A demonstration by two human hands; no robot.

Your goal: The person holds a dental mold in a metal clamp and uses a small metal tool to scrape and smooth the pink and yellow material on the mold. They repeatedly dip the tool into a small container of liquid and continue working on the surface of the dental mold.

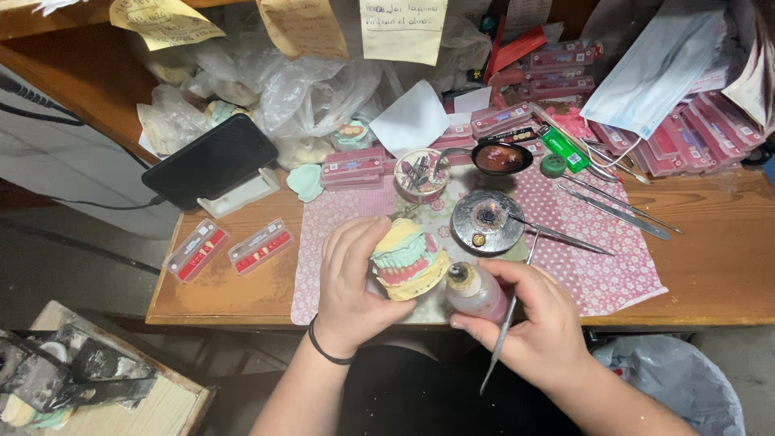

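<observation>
gripping a dental model [408,260] at the frame's lower centre, the left hand [352,284] has its fingers clamped round the yellow and green cast with its pink gums, just above the tabletop [710,266] edge. right beside it, the right hand [539,321] has fingers closed on a small bottle [476,292] of pink liquid and a thin metal tool [507,323] that slants down to the lower centre. above them, on a pink patterned mat [597,266], stands a round metal burner [487,221], with a dark spoon [500,158] further up. a phone [211,160] leans at upper left; two tooth strips [228,249] lie left of the mat.
</observation>
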